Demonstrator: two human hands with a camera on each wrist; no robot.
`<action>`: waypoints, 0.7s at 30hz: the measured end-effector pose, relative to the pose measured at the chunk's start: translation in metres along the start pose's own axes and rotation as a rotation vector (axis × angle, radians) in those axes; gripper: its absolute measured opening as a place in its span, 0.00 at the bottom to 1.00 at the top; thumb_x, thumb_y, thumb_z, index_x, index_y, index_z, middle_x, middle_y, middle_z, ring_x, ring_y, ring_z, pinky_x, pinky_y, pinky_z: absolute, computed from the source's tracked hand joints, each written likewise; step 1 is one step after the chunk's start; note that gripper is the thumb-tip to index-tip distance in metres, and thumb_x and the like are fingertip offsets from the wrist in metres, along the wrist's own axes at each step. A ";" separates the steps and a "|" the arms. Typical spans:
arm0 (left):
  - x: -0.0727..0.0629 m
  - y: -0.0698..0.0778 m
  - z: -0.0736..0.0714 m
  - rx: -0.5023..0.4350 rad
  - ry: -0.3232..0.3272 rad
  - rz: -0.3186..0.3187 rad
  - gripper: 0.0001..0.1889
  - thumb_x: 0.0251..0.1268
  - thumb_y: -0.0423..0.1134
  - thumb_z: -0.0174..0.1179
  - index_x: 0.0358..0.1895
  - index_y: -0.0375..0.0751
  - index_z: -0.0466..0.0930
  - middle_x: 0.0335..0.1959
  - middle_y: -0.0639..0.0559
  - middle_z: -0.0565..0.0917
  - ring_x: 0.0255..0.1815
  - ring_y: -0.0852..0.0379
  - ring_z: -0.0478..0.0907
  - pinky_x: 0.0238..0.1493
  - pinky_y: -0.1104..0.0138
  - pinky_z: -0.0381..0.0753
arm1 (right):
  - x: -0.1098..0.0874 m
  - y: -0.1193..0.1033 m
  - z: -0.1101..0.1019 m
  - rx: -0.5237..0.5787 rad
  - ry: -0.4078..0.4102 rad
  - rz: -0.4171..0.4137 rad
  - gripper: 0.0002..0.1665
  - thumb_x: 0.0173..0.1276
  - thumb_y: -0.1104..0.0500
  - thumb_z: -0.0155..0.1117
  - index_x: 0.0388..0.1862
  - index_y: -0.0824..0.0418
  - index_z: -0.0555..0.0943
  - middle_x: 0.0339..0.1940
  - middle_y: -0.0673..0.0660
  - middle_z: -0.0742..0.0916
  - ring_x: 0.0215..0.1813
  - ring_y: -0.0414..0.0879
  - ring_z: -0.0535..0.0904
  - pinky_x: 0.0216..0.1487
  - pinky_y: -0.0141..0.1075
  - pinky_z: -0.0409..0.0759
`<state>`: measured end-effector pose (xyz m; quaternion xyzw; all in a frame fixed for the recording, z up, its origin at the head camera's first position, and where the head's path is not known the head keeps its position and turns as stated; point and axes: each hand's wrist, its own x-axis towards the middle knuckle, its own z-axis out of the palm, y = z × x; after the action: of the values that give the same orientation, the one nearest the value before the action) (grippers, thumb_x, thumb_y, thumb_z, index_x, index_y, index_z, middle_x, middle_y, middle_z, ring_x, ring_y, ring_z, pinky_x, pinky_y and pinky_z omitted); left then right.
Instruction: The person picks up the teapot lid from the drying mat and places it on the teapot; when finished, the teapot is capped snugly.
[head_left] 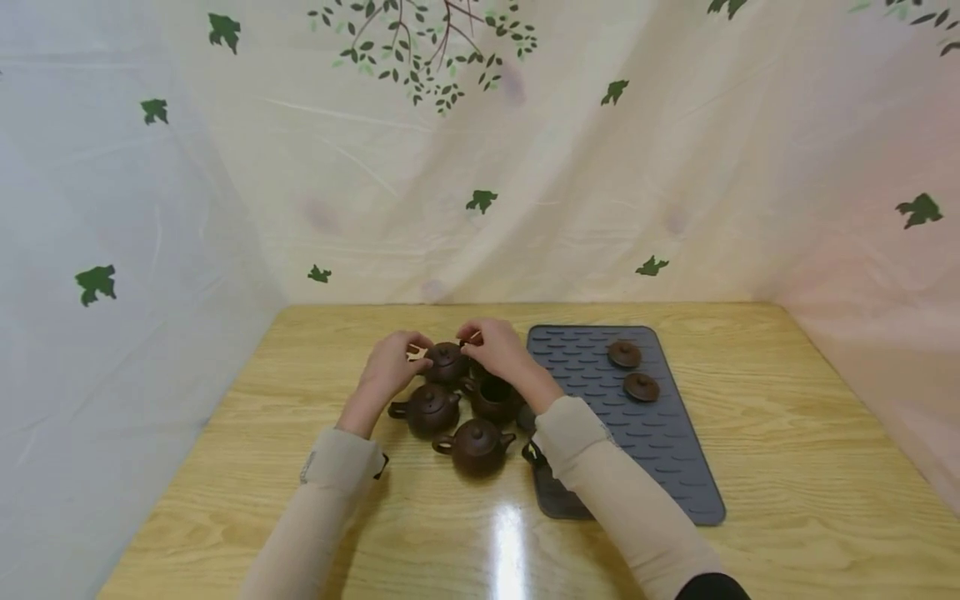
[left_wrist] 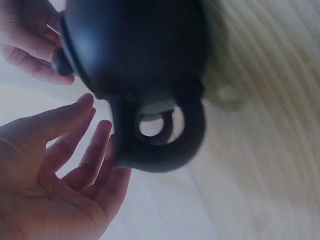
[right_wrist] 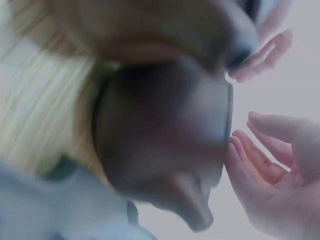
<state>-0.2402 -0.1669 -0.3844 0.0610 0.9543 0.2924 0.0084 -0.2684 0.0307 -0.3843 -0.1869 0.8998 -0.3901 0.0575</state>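
Between my two hands a dark brown lidded teapot stands at the back of a close group. My left hand is at its left side; in the left wrist view the left fingers are loosely bent beside its looped handle, thumb apart from them. On its other side is my right hand, whose thumb and fingers stand apart in the right wrist view, near a blurred brown pot. A lidless pot and two lidded teapots, one left and one in front, stand closer to me.
A grey ridged mat lies to the right of the group on the wooden table. Two brown lids, a farther one and a nearer one, rest on it. My right forearm crosses its left part.
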 end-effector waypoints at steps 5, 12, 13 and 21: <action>-0.005 0.009 0.000 -0.014 -0.015 0.056 0.10 0.67 0.35 0.65 0.49 0.41 0.84 0.54 0.40 0.83 0.54 0.42 0.82 0.54 0.52 0.83 | -0.014 0.009 -0.017 0.015 0.033 0.026 0.14 0.72 0.60 0.63 0.55 0.59 0.83 0.53 0.57 0.87 0.56 0.53 0.83 0.52 0.46 0.84; -0.008 0.015 0.003 -0.053 -0.066 0.147 0.08 0.65 0.33 0.66 0.45 0.38 0.85 0.44 0.43 0.88 0.47 0.47 0.85 0.52 0.56 0.84 | -0.034 0.031 -0.039 0.008 0.052 0.031 0.14 0.73 0.59 0.63 0.55 0.60 0.82 0.54 0.59 0.86 0.56 0.54 0.83 0.51 0.46 0.85; -0.008 0.016 0.004 -0.055 -0.068 0.162 0.08 0.65 0.33 0.66 0.45 0.37 0.85 0.43 0.43 0.88 0.45 0.48 0.85 0.51 0.56 0.83 | -0.037 0.035 -0.042 0.010 0.054 0.031 0.14 0.73 0.59 0.63 0.55 0.60 0.82 0.55 0.59 0.86 0.56 0.55 0.83 0.51 0.46 0.85; -0.010 0.019 0.013 -0.076 -0.104 0.218 0.07 0.63 0.32 0.67 0.44 0.37 0.85 0.41 0.45 0.88 0.41 0.52 0.85 0.47 0.61 0.84 | -0.063 0.067 -0.066 -0.017 0.103 0.031 0.16 0.73 0.60 0.63 0.56 0.64 0.82 0.55 0.62 0.86 0.56 0.58 0.83 0.55 0.52 0.82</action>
<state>-0.2272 -0.1456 -0.3851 0.1789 0.9285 0.3241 0.0282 -0.2466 0.1412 -0.3901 -0.1532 0.9077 -0.3904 0.0157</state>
